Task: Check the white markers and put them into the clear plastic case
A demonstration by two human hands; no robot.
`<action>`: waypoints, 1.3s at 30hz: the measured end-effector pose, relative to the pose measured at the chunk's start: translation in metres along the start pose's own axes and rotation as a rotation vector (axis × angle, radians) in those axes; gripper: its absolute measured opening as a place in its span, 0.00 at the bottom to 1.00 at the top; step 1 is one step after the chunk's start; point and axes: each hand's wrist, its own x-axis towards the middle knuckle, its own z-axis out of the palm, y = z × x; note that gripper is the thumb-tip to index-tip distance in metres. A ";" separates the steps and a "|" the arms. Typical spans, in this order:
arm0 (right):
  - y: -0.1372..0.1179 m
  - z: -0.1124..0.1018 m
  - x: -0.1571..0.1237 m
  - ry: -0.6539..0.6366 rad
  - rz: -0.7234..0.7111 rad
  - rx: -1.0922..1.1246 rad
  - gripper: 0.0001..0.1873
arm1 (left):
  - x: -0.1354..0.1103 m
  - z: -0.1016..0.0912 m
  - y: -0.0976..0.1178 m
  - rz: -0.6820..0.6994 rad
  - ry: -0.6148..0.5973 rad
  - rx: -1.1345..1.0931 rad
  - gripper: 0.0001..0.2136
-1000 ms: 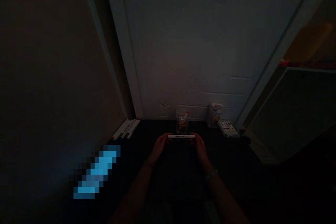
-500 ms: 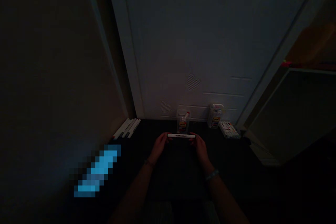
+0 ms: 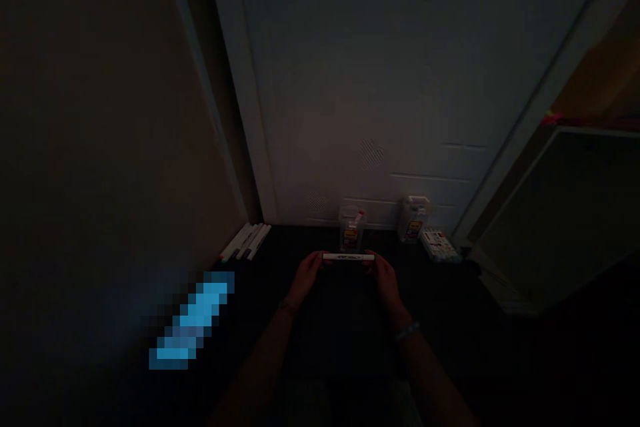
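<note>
A white marker [image 3: 349, 257] with dark print along its barrel lies level between my two hands. My left hand [image 3: 307, 276] is closed on its left end, and my right hand [image 3: 384, 277] grips the right end. Just behind the marker stands a clear plastic container [image 3: 351, 227] with a coloured label and one red-tipped marker in it. Several white markers [image 3: 250, 241] lie side by side at the left of the dark table. The room is dim, so finger detail is hard to make out.
At the back right stands a second clear container [image 3: 414, 219], beside a pack of markers [image 3: 439, 245]. A pixelated bright blue patch [image 3: 195, 320] is at the left. A pale panel [image 3: 370, 80] rises behind the dark table [image 3: 350, 320].
The whole view has shifted slightly, moving everything a little to the right. Both hands keep their hold on the marker, which stays level.
</note>
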 end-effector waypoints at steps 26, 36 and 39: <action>0.007 -0.001 0.002 -0.071 0.015 0.035 0.25 | 0.004 -0.003 -0.008 0.027 0.022 -0.033 0.22; 0.008 -0.001 0.001 -0.101 0.000 0.096 0.23 | 0.003 -0.003 -0.006 0.045 0.017 -0.011 0.20; 0.007 -0.001 0.002 -0.091 0.006 0.077 0.23 | 0.003 -0.003 -0.006 0.030 0.022 -0.027 0.20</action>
